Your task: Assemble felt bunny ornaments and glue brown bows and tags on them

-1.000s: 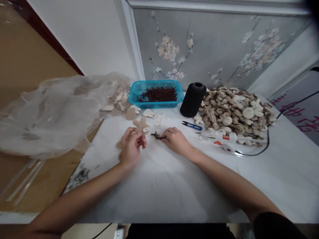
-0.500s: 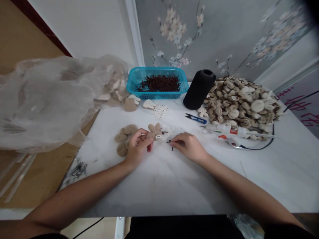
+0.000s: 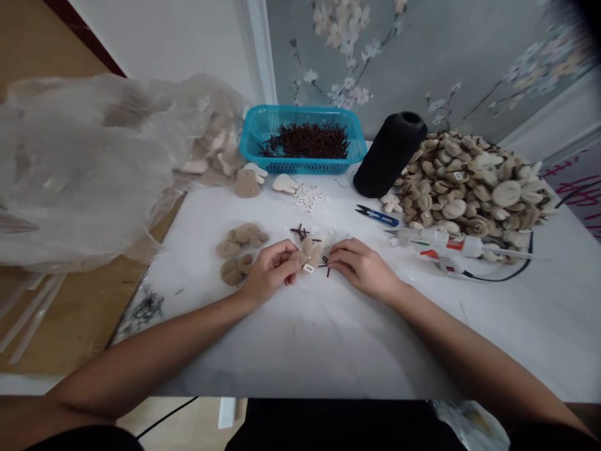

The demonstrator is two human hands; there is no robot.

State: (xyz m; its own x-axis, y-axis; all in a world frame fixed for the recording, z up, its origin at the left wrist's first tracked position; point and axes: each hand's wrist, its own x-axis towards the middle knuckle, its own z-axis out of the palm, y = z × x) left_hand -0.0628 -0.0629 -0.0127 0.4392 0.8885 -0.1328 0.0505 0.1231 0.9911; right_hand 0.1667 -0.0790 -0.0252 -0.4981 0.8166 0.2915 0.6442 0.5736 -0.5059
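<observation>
My left hand (image 3: 275, 268) is closed on a small beige plush bunny head (image 3: 307, 252) with two ears and a white label on it. Pinched in the fingers of my right hand (image 3: 359, 266) is a dark brown cord bow (image 3: 325, 263), its loose ends hanging down just right of the plush. Behind the plush lie more brown bows (image 3: 300, 232) on the white table (image 3: 300, 338). Several beige plush pieces (image 3: 231, 272) rest to the left of my left hand.
A blue basket (image 3: 303, 166) holds many brown bows. Beside it are a black cylinder (image 3: 389, 153), blue thread snips (image 3: 378, 215), a glue gun (image 3: 451, 244) with its cord, and a large plush heap (image 3: 469, 188). White labels (image 3: 308, 198) lie mid-table; a plastic bag (image 3: 94, 169) fills the left.
The plush in my left hand and the bow in my right hand have come closer together. The whole view has shifted slightly, and brown bows behind the plush show more fully.
</observation>
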